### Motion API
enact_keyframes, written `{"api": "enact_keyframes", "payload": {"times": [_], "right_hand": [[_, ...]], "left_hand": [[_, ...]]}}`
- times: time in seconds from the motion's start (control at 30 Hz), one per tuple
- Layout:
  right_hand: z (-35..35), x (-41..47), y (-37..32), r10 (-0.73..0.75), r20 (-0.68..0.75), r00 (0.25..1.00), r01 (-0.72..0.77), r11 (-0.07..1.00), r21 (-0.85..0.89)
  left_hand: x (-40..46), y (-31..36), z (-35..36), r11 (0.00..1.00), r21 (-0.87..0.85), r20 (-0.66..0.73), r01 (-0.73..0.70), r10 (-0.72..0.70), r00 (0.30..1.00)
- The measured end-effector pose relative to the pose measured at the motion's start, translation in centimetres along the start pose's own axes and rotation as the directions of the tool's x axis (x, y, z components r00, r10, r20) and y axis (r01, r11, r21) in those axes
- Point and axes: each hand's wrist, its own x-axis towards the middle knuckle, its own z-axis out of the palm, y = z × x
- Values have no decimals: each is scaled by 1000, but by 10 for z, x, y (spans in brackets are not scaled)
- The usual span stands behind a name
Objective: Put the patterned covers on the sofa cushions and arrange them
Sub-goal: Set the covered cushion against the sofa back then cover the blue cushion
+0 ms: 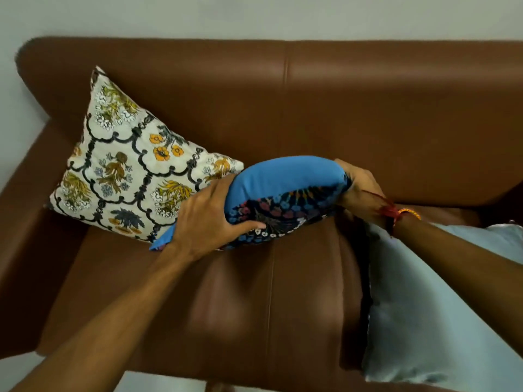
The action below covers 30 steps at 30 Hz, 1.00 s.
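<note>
From your head camera, your left hand [209,215] is wrapped around the near left side of the blue cushion [285,179], fingers pressed on the dark flowered cover [283,213]. Your right hand [358,188] pinches the cover's far right end, closed tight on the cloth. The cushion sits in the middle of the sofa [283,292] seat, only partly inside the cover, so blue shows on top. To do this step well, hold the cushion firm with your left hand and pull the cover over the blue bit by bit, pushing each corner in. The white flowered pillow [135,165] is fully covered and leans in the sofa's back left corner. A pale blue pillow [441,301] lies at the seat's right edge, with no patterned cover showing.
</note>
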Motion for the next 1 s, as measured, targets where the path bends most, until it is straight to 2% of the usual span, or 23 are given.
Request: {"api": "enact_keyframes", "payload": {"times": [0.07,0.17,0.27,0.43,0.67,0.8,0.87,0.93,1.0], "right_hand": [[-15,16,-19,-40,-20,999,41,998,54],[-36,42,-44,-117,-50,992,120,991,58],[-37,61,-52,-114,-60,992,116,993,28],[-28,78,-29,-29,-64,998,28,999,-20],[-26,88,-14,-41,-76,996,37,998,-43],[-25,88,-7,-32,-74,997,27,997,-69],[-26,84,-9,-30,-91,995,26,999,-48],[-29,72,-7,-51,-107,993,48,998,-31],[-40,50,10,-58,-111,992,49,995,-83]], "left_hand": [[19,-5,-7,987,-134,-41,90,-97,994],[46,-19,-16,887,-391,36,246,-252,967],[67,-30,-10,818,-471,116,331,-314,942],[93,-34,23,851,-374,150,368,-336,930],[98,-29,43,934,-210,-25,288,-299,954],[93,-26,43,953,-157,-70,261,-274,959],[90,-22,40,963,-155,-150,219,-242,958],[83,-6,37,980,-133,-304,148,-182,935],[73,27,42,996,-80,-394,42,-71,916]]}}
